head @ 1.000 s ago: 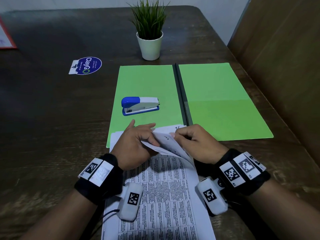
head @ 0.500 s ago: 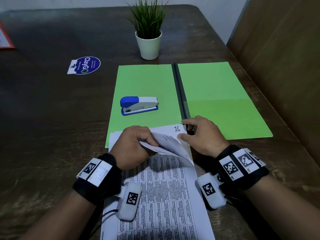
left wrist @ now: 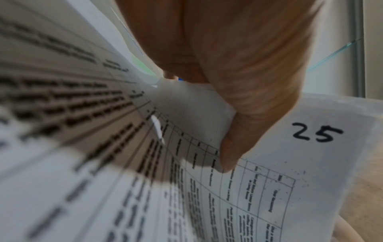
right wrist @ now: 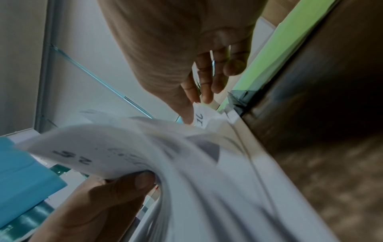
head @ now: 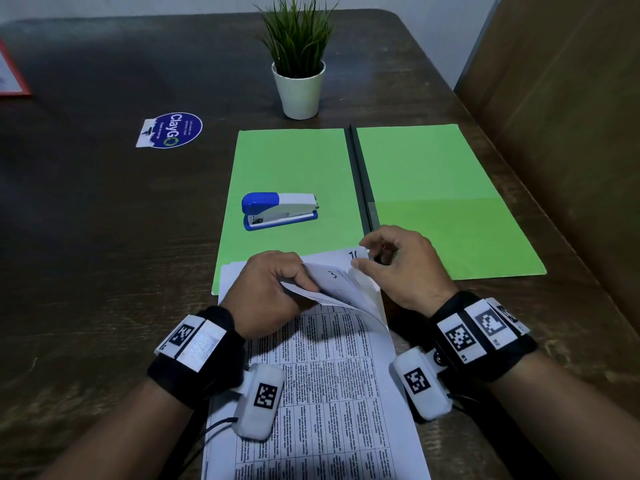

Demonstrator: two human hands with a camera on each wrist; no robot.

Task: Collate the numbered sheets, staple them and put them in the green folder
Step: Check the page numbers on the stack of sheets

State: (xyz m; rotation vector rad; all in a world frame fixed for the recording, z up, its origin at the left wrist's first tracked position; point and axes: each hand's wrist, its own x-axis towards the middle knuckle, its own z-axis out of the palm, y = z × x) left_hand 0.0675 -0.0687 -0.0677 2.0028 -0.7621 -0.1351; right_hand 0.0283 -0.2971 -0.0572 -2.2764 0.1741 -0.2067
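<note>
Numbered sheets (head: 322,375), at lower centre, overlapping the green folder (head: 433,202): my left hand (head: 266,292) is still gripping lifted pages marked 25; my right hand (head: 401,265), previously flat, is now pinching the "16" corner. "ClayGo" sticker (head: 171,129) upper left.

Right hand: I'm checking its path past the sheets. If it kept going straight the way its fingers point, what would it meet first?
The right hand, pinching a sheet corner, points away across the table. First in line is probably the green folder, near its dark spine; height above it is unclear.
</note>
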